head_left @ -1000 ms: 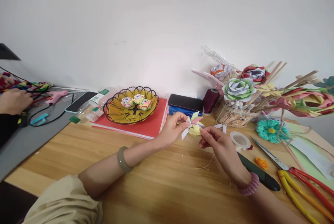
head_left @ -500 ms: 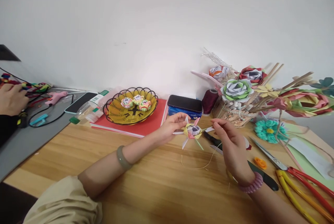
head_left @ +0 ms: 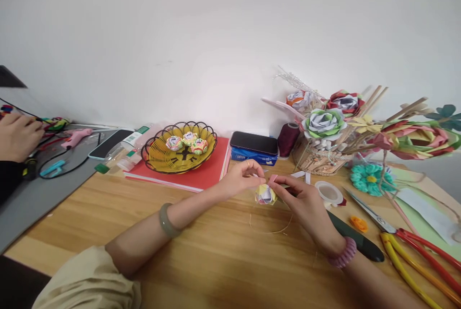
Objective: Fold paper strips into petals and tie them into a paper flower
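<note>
A small folded paper flower (head_left: 265, 196) in yellow, white and pale purple is held just above the wooden table, between my two hands. My left hand (head_left: 243, 179) pinches it at its upper left edge, thumb and forefinger closed. A short pink paper strip (head_left: 273, 178) stands up at the flower's top right. My right hand (head_left: 304, 206) has its thumb and forefinger closed at this strip. Part of the flower's upper side is hidden by the fingers. A thin loose thread (head_left: 272, 232) curves on the table below.
A yellow woven basket (head_left: 158, 158) holding several small paper flowers sits on red paper (head_left: 219, 165). Right of my hands are a tape roll (head_left: 329, 193), a dark green-handled tool (head_left: 355, 237), scissors (head_left: 385, 225) and a paper-flower arrangement (head_left: 326, 124). Another person's hand (head_left: 18, 136) is far left.
My hands have come closer together. The paper flower has tilted and sits slightly lower. My right hand has moved left, from a pale strip at the flower's right to the pink strip.
</note>
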A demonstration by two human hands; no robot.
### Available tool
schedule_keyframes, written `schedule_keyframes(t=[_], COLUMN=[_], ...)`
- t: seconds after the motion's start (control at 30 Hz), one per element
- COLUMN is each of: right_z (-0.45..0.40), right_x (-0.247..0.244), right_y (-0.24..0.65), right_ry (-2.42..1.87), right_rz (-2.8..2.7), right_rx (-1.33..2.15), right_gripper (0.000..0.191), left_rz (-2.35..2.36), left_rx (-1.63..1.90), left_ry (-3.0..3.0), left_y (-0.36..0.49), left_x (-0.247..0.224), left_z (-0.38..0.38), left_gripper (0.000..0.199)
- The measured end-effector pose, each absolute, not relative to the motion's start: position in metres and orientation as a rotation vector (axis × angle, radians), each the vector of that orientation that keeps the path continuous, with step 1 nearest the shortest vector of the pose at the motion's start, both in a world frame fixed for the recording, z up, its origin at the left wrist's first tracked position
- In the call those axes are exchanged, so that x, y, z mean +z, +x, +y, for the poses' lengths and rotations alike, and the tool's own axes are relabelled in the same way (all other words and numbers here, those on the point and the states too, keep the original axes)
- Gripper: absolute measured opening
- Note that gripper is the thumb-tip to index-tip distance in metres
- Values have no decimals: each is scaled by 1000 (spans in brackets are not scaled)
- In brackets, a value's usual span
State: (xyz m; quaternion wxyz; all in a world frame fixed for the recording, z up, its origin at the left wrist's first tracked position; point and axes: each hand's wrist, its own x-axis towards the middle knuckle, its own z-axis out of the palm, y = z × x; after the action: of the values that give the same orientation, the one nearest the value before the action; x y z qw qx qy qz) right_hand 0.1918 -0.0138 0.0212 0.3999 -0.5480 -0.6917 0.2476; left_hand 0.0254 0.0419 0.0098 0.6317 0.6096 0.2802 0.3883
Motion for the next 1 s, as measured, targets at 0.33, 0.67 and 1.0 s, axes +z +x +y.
schedule_keyframes(t=[0.33, 0.67, 1.0], right_z=[-16, -17, -17], right_x=[8, 3, 0], right_y=[193, 197, 198], right_ry=[-1355, -1299, -1219], right_rz=[-1842, -1914, -1945], right_rx=[152, -11, -132], right_gripper=[22, 18, 16], left_rz=[899, 821, 765], left_rx=[1096, 1243, 1320], left_ry=[1980, 2155, 2172], left_y=[33, 32, 30], left_x=[9, 0, -4], left_z=[20, 21, 22], left_gripper=[23, 21, 20])
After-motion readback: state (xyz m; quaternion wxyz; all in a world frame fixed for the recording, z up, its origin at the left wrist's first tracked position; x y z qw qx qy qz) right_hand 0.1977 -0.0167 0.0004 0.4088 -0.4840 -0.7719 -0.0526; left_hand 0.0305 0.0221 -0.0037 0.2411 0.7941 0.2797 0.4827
